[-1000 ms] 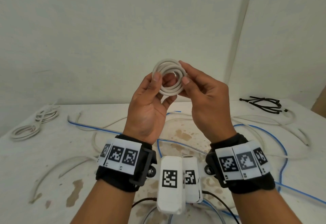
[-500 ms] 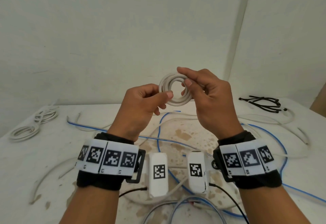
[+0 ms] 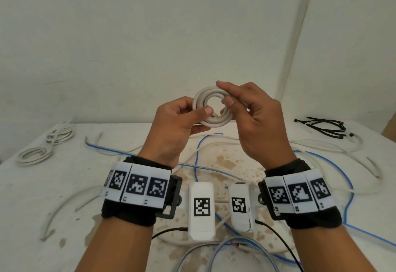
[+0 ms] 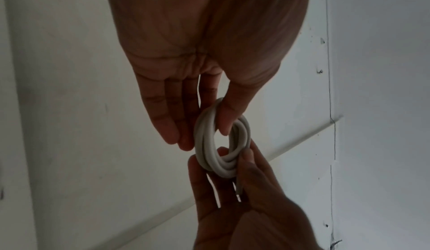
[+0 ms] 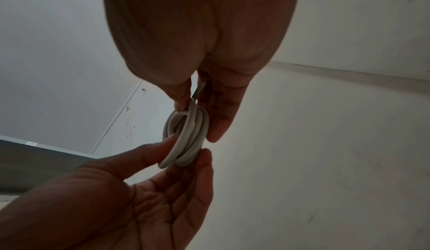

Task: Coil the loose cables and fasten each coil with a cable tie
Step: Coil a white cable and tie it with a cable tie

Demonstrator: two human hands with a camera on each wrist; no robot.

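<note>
A small white cable coil [image 3: 198, 102] is held up in the air in front of the wall, above the table. My left hand [image 3: 201, 116] pinches its lower left side, thumb in front and fingers behind. My right hand [image 3: 224, 92] pinches its right side, index finger over the top and thumb through the ring. The left wrist view shows the coil [image 4: 203, 138] between both hands. In the right wrist view a cut cable end [image 5: 199, 89] pokes out of the coil [image 5: 190, 134] beside my right thumb. Black cable ties [image 3: 323, 127] lie at the table's back right.
Loose blue cable [image 3: 197, 154] and loose white cables [image 3: 321, 145] sprawl over the stained white table [image 3: 32, 196]. Two bundled white coils [image 3: 34, 156] [image 3: 60, 134] lie at its far left. Walls stand close behind the table.
Both hands came down a little with the coil and the wrists drew apart. My left hand turned and moved its pinch to the coil's lower left edge.
</note>
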